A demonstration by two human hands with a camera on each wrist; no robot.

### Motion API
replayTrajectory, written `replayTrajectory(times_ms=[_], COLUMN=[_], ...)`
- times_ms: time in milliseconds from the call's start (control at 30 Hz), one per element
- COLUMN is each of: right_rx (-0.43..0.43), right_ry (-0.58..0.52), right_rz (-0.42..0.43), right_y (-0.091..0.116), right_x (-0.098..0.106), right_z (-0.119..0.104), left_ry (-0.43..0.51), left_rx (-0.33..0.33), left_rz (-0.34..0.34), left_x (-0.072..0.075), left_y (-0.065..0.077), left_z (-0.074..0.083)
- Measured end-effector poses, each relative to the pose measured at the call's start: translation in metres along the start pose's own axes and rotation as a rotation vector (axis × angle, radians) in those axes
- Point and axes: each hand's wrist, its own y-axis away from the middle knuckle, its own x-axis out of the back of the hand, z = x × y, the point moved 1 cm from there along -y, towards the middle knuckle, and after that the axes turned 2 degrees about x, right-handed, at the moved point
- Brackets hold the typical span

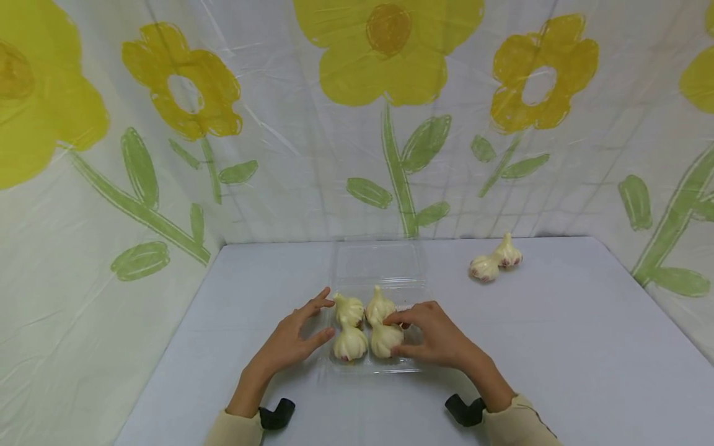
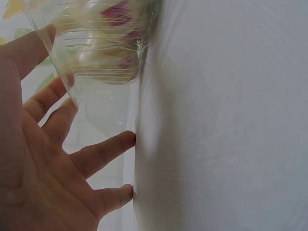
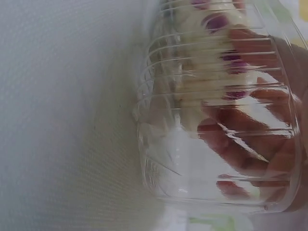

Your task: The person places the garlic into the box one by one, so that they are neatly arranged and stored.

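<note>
A clear plastic clamshell box (image 1: 415, 365) lies with its lid (image 1: 379, 261) folded back on the table. Pale garlic bulbs with purple patches sit inside in two columns; one left bulb (image 1: 350, 344) is at the front. My right hand (image 1: 437, 334) reaches into the box and grips the front right garlic bulb (image 1: 385, 341) between thumb and fingers. Through the ribbed wall in the right wrist view, those fingers (image 3: 240, 130) show beside the garlic. My left hand (image 1: 290, 337), fingers spread, touches the box's left rim; in the left wrist view two fingertips meet the table.
Two more garlic bulbs (image 1: 495, 259) lie together at the back right of the white table (image 1: 558, 347). Behind the table hangs a white sheet (image 1: 301, 186) with painted yellow flowers. Dark curved pieces (image 1: 465, 410) are at both wrists.
</note>
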Motion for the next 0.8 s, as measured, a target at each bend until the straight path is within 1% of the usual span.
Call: replayTrajectory(times_ms=[167,467,800], right_rx=[0.004,0.030,-0.004], right_ry=[0.041,0.096,0.105], right_rz=[-0.006,0.019,-0.011], right_y=[-0.0002,0.0009,0.0003], right_x=[-0.0020,-0.0038,-0.0034], right_z=[-0.0012,-0.0022,-0.0046], left_ry=[0.001,0.006,0.012], left_rx=[-0.011,-0.015,-0.020], left_rz=[-0.001,0.001,0.000], left_x=[0.0004,0.0002,0.0003], left_y=[0.0005,0.0012,0.0010], left_z=[0.0005,0.0001,0.0003])
